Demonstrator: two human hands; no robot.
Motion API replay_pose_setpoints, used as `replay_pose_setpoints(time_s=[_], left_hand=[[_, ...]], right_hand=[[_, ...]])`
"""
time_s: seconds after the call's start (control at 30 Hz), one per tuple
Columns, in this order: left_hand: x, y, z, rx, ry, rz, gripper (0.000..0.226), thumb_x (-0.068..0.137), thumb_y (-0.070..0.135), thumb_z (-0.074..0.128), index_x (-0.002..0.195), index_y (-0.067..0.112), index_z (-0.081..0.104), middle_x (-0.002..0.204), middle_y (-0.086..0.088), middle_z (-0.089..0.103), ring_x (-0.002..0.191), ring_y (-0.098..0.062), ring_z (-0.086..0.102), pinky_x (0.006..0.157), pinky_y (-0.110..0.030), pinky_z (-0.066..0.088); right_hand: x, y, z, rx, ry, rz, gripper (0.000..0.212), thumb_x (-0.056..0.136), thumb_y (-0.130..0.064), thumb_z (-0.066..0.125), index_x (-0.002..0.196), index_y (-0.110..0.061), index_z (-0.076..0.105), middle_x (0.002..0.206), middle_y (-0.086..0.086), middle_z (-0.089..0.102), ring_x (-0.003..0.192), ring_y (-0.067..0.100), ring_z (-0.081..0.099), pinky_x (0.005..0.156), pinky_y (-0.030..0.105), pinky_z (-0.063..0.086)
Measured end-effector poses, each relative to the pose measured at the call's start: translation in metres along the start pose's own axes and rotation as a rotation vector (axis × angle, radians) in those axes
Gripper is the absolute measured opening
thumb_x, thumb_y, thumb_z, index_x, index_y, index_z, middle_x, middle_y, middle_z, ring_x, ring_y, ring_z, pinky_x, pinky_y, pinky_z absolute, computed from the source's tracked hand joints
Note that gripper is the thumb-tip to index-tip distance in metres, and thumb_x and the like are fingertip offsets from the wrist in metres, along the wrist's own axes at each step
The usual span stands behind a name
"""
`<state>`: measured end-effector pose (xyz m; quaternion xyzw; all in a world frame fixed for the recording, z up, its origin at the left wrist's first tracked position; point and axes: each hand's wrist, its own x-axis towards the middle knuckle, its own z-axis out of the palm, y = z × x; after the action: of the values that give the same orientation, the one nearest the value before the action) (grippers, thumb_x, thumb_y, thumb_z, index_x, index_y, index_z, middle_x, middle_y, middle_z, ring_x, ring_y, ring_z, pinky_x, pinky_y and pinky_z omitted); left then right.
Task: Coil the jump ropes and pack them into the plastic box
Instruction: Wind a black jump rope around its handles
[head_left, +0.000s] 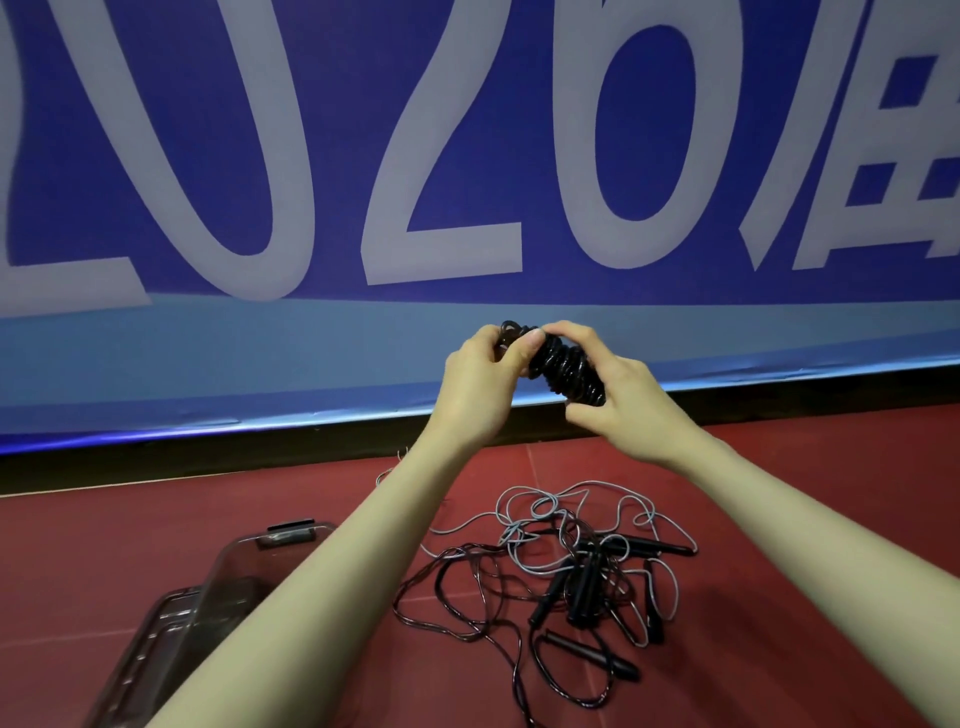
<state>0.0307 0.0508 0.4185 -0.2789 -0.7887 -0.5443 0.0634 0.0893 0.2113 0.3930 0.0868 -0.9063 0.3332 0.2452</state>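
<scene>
Holding a wound black rope bundle (563, 366) up at chest height, in front of a blue banner (467, 156) with large pale numerals. Left hand (475, 382) gripping the upper end, thumb pressed over the top turns, fingers (524, 345) curled round and clamped on the bundle. Right hand (626, 397) clamped on the lower end, fingers wrapped behind and thumb tucked beneath. Turns lying tight and close along the length, apparently wrapped round the handles, though the handles themselves hidden inside.

Down on the red floor (156, 545), a tangle of loose ropes (566, 561): grey cord looped over black cord, several black handles crossing one another near the middle. Left of it, partly behind the left forearm, the clear plastic box (244, 571) standing open, with what looks like its lid (156, 623) lying just beside it. Contents of the box not clear from here.

Likely finishing the wrap on this one, so: keep tension with both hands until the free end is tucked under a turn, otherwise the springy cord will probably unwind on release. Then lower flat into the box along a wall, leaving room for the rest. Next, draw one rope from the tangle by a handle, slowly, to avoid tightening knots.
</scene>
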Motion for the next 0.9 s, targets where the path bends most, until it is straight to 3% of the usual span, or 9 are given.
replay_pose_setpoints(time_s=[0.13,0.23,0.33,0.43,0.57,0.67,0.73,0.8,0.9], left_hand=[[-0.003,0.000,0.008,-0.099,0.027,-0.007,0.031,0.097,0.042,0.049,0.108,0.015,0.060,0.090,0.007,0.064,0.081,-0.008,0.056,0.069,-0.011,0.040],[-0.004,-0.006,0.006,-0.229,0.010,0.016,0.023,0.101,0.034,0.043,0.115,0.021,0.055,0.096,0.012,0.064,0.089,-0.005,0.058,0.084,-0.022,0.045],[-0.002,-0.011,-0.001,-0.220,-0.015,0.090,0.027,0.105,0.020,0.033,0.113,0.021,0.059,0.096,0.008,0.068,0.082,-0.006,0.058,0.079,-0.021,0.046],[0.002,-0.014,-0.005,-0.205,0.025,0.049,0.030,0.104,0.018,0.035,0.095,0.016,0.063,0.084,0.003,0.071,0.069,-0.006,0.056,0.072,-0.022,0.048],[0.007,-0.018,-0.012,-0.172,-0.018,-0.084,0.035,0.102,0.028,0.042,0.079,0.011,0.063,0.057,0.005,0.060,0.050,-0.006,0.046,0.057,-0.023,0.041],[0.006,-0.019,-0.016,-0.023,-0.073,-0.124,0.042,0.098,0.038,0.047,0.066,0.016,0.062,0.046,0.009,0.045,0.046,-0.009,0.036,0.054,-0.027,0.031],[0.005,-0.016,-0.018,0.064,-0.120,-0.151,0.046,0.097,0.044,0.047,0.061,0.018,0.059,0.045,0.010,0.044,0.046,-0.010,0.035,0.054,-0.027,0.029],[0.005,-0.015,-0.020,0.123,-0.151,-0.171,0.047,0.095,0.046,0.048,0.058,0.019,0.056,0.047,0.010,0.043,0.046,-0.010,0.033,0.052,-0.027,0.027],[0.005,-0.014,-0.023,0.108,-0.200,-0.214,0.046,0.095,0.041,0.050,0.055,0.020,0.047,0.045,0.010,0.037,0.045,-0.012,0.026,0.049,-0.027,0.021]], right_hand=[[-0.001,-0.002,0.002,0.077,0.033,0.001,0.076,0.078,0.002,0.059,0.136,-0.041,0.036,0.086,-0.016,0.057,0.064,-0.003,0.051,0.058,0.009,0.040],[0.000,0.002,0.001,0.131,0.052,0.025,0.076,0.079,0.002,0.058,0.136,-0.041,0.036,0.085,-0.012,0.059,0.057,0.002,0.047,0.055,0.012,0.040],[0.001,0.006,-0.003,0.154,0.042,0.044,0.078,0.078,0.001,0.059,0.134,-0.048,0.035,0.088,-0.007,0.061,0.057,0.010,0.044,0.057,0.021,0.043],[-0.002,0.004,-0.001,0.126,0.005,0.035,0.078,0.078,-0.001,0.060,0.134,-0.048,0.033,0.080,-0.001,0.059,0.055,0.009,0.041,0.056,0.018,0.040],[-0.004,-0.001,0.001,0.021,-0.063,-0.002,0.075,0.078,-0.002,0.060,0.133,-0.043,0.031,0.095,-0.023,0.049,0.066,0.014,0.052,0.067,0.021,0.044],[-0.006,-0.006,0.002,0.006,-0.076,0.003,0.086,0.079,-0.001,0.059,0.136,-0.051,0.020,0.098,-0.016,0.048,0.069,0.030,0.053,0.067,0.038,0.049],[-0.007,-0.008,0.001,0.005,-0.088,-0.007,0.101,0.081,-0.001,0.059,0.141,-0.062,0.007,0.101,-0.021,0.044,0.067,0.030,0.053,0.064,0.037,0.051],[-0.006,-0.008,0.000,-0.037,-0.121,-0.033,0.104,0.081,-0.001,0.058,0.140,-0.067,0.004,0.105,-0.012,0.049,0.070,0.024,0.053,0.069,0.036,0.051],[-0.007,-0.006,0.002,-0.045,-0.126,-0.049,0.097,0.078,-0.001,0.058,0.140,-0.065,0.017,0.107,0.003,0.054,0.082,0.020,0.055,0.075,0.036,0.051]])
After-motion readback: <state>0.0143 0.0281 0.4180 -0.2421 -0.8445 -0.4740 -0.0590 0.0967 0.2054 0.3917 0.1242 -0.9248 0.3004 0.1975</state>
